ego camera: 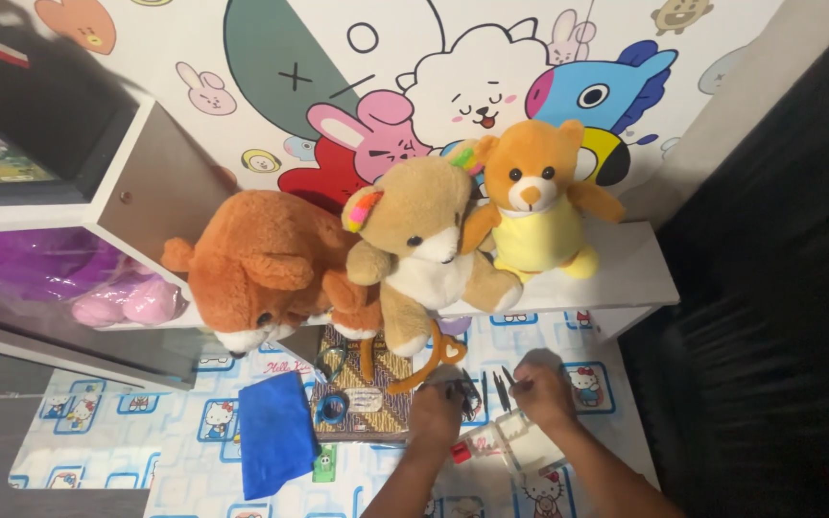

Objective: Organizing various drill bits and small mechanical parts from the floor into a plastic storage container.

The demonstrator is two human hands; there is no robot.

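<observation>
I see my left hand (438, 408) and right hand (541, 388) pinching small dark tools (501, 386); the clear box (510, 446) at 6 o'clock could tip.

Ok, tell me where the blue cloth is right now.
In the head view the blue cloth lies low on the left side, on the patterned mat, just left of the brown woven pouch and below the big orange plush.

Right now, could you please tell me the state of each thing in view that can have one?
Left hand: closed on small dark items.
Right hand: pinching a small dark tool.
Clear plastic box: open.
Blue cloth: folded, lying flat.
Three plush toys: sitting upright on the shelf.
</observation>
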